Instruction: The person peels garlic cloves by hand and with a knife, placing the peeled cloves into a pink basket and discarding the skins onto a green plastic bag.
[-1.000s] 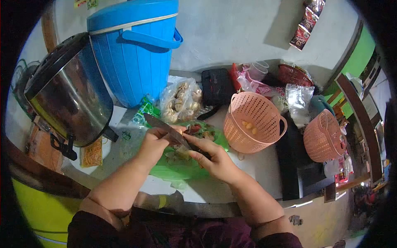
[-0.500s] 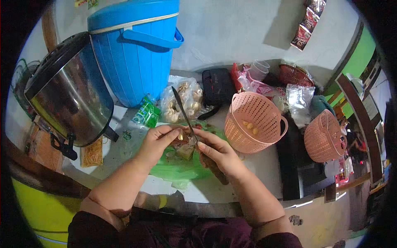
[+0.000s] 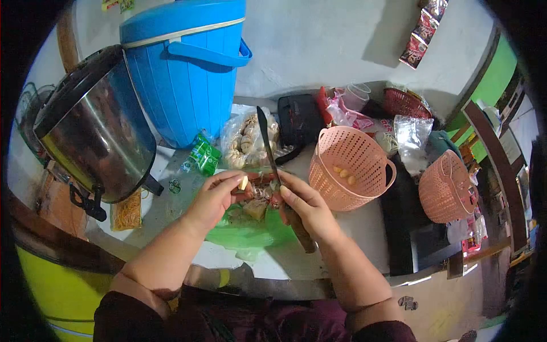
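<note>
Between the thumb and fingers of my left hand is a pale garlic clove. My right hand is closed round the knife, its dark blade pointing up and its brown handle running down below the palm. Under both hands lies a green plastic bag with peelings and scraps on it. Behind them a clear bag holds garlic bulbs. To the right of my right hand, a pink basket has several peeled cloves at its bottom.
A blue lidded bucket and a dark metal container stand at the left. A black pouch lies behind the garlic. Farther right are a second pink basket and a silver packet.
The knife blade has moved slightly right and now points more steeply upward. My hands are a little farther apart, and the clove in my left hand looks paler.
</note>
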The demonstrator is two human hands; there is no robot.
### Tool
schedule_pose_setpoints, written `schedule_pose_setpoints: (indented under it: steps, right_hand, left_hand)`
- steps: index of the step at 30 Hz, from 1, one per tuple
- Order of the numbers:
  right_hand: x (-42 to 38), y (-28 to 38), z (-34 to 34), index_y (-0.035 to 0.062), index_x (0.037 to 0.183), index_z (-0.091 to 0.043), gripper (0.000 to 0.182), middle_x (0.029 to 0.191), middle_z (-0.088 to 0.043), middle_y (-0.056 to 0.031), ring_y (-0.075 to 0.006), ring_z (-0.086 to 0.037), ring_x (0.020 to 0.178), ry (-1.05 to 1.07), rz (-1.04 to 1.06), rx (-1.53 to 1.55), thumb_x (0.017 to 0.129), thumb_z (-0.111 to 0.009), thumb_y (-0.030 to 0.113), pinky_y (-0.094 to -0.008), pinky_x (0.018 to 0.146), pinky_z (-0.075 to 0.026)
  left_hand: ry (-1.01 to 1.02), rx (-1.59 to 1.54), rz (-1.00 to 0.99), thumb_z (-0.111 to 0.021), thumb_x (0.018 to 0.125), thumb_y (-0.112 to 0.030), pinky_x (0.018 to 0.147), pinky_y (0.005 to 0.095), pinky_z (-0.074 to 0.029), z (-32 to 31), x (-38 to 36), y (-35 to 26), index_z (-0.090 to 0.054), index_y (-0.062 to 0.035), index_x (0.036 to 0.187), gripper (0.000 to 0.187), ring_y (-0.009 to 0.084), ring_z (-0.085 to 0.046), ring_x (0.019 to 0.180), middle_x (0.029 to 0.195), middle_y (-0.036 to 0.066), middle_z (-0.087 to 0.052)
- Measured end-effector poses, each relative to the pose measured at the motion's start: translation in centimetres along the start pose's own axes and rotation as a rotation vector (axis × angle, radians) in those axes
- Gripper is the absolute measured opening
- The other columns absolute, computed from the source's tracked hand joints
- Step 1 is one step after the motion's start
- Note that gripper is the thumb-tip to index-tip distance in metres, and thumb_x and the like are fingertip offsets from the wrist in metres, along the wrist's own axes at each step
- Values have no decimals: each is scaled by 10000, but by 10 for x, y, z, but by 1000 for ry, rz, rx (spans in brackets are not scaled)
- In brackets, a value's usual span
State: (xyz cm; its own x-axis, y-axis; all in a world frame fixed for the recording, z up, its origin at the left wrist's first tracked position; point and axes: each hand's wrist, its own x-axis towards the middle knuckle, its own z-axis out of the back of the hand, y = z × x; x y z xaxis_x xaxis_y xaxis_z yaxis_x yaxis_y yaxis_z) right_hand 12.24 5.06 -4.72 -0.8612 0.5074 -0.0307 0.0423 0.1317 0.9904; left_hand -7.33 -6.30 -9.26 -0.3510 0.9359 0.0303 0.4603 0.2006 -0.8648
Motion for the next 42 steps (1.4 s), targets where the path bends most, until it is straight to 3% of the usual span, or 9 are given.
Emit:
schedule_pose_setpoints:
  steps: [4, 10, 13, 16, 21, 30, 36, 42]
  right_hand:
    - [-3, -3, -1, 106, 1423, -417, 448, 831, -528, 23, -48, -469, 655, 69, -53, -70, 996, -502, 208, -200, 580, -398]
    - [-3, -3, -4, 114, 1424, -420, 449, 831, -523, 33, -38, -446, 651, 106, 46, -244, 996, -501, 224, -209, 574, -390]
    - [-5, -1, -5, 110, 1404, -439, 432, 876, -546, 11, -42, -455, 645, 113, -10, -202, 992, -508, 215, -209, 569, -394]
    - [-4, -3, -6, 94, 1366, -454, 399, 932, -566, -17, -50, -465, 636, 111, 8, -156, 985, -517, 194, -213, 559, -400]
    - [-4, -2, -10, 75, 1313, -446, 356, 983, -577, -30, -56, -471, 625, 66, 74, -115, 977, -526, 159, -219, 540, -403]
    - [-4, 0, -8, 108, 1408, -427, 456, 884, -550, -13, -52, -455, 625, 104, 47, -255, 970, -540, 164, -220, 547, -393]
    - [-2, -5, -7, 106, 1420, -409, 502, 905, -542, -6, -52, -461, 663, 122, 210, -313, 947, -573, 127, -217, 591, -414]
    - [-7, 4, -11, 116, 1437, -383, 528, 977, -563, -14, -47, -464, 695, 137, 153, -215, 947, -577, 143, -218, 604, -416]
  left_hand:
    - [8, -53, 0, -495, 959, -130, 914, 405, -475, -3, 1, -1, -589, 15, 1125, 240, 224, -587, 1061, 1118, 122, -614]
    - [5, -51, -12, -472, 972, -129, 878, 354, -513, -9, -1, -4, -585, 13, 1168, 268, 189, -617, 998, 1093, 84, -625]
    - [-14, -51, -21, -453, 971, -90, 899, 341, -505, -9, -2, -5, -541, 7, 1231, 291, 188, -612, 1006, 1120, 89, -614]
    - [-67, 75, -69, -455, 974, -111, 901, 341, -500, -6, 2, -3, -554, -34, 1162, 227, 186, -602, 1030, 1136, 95, -601]
    - [-33, 134, -126, -478, 960, -70, 928, 331, -483, -12, -1, -7, -495, -35, 1258, 301, 192, -601, 1034, 1111, 90, -609]
    - [-21, 123, -136, -509, 938, -35, 935, 359, -485, -14, -3, -8, -517, -54, 1127, 190, 220, -602, 1062, 1104, 88, -614]
    - [-57, 23, -139, -557, 890, 24, 910, 345, -519, -15, -5, -6, -580, -31, 1086, 205, 198, -640, 994, 1061, 83, -649]
    - [-4, 26, -136, -587, 862, 51, 895, 337, -523, -8, -4, -2, -591, -33, 1071, 225, 186, -642, 980, 1048, 70, -651]
